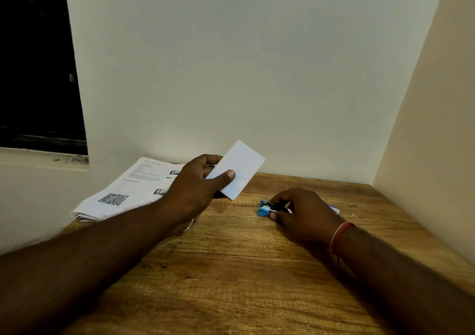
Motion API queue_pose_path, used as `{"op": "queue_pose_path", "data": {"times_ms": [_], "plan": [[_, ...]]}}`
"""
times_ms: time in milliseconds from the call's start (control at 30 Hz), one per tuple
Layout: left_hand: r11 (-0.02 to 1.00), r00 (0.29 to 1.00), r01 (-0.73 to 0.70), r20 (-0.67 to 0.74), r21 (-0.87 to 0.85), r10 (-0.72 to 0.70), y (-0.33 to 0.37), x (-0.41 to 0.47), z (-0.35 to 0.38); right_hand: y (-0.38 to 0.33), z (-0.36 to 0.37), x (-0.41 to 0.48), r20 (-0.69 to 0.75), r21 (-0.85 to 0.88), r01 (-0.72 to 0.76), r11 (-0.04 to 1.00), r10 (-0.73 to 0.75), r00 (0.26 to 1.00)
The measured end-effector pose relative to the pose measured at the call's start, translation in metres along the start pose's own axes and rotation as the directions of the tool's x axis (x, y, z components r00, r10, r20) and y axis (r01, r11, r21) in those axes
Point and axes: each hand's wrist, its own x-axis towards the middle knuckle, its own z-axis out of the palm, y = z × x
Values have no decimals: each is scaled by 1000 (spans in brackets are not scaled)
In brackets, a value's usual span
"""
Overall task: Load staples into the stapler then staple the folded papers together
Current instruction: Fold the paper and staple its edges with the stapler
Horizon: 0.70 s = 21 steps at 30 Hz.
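We are holding the folded paper [237, 171] up in our left hand [195, 188]. Our right hand [302, 215] is gripping the blue stapler [264, 209] on the table [231, 270]. We should be lining the edges up first.

The printed sheet [128, 188] left of the left hand [191, 190] bears a QR code; its text is too blurred to read.
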Motion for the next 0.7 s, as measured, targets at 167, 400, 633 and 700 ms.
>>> {"op": "queue_pose_path", "data": {"times_ms": [167, 400, 633, 700], "plan": [[1000, 1000, -1, 20, 8, 0, 5, -6, 6, -24, -10, -11, -58, 495, 40, 868, -13, 998], [973, 988, 150, 52, -178, -143, 13, -12, 17, -59, -6, -28, -3, 852, 59, 520, -108, 994], [933, 966, 247, 144, -263, -215, 16, -20, 22, -61, -8, -32, -41, 861, 85, 502, -97, 994], [930, 963, 255, 159, -266, -218, 17, -22, 23, -63, -7, -33, -51, 855, 89, 511, -88, 995]]}}
